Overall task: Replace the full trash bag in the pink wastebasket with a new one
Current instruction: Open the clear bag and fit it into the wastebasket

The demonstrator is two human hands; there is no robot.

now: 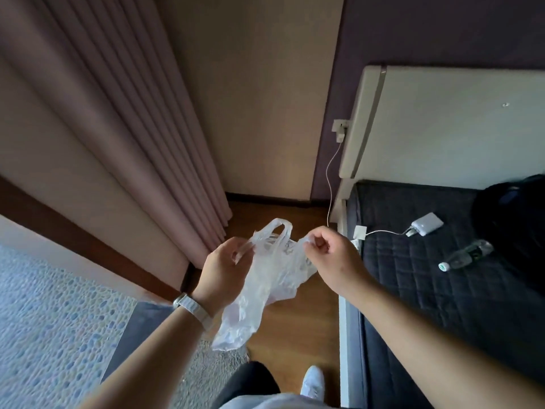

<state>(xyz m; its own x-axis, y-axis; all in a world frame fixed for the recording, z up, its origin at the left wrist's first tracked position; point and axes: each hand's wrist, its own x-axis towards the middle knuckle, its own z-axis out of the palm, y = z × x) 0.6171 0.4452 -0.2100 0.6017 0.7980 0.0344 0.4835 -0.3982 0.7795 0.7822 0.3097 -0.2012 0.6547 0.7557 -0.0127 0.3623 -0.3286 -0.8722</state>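
Both hands — left [225,268], right [330,255] — pinch the clear bag [265,278] stretched between them.

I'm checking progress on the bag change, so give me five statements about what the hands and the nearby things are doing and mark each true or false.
1. Both the left hand and the right hand grip the thin translucent white plastic bag. True.
2. The bag is stuffed full of rubbish. False: it hangs limp and looks empty.
3. The pink wastebasket stands between the feet. False: no wastebasket is in view.
4. A clear plastic water bottle lies on its side on the dark quilted mattress. True.
5. A silver-banded watch is on the right wrist. False: it is on the left wrist.
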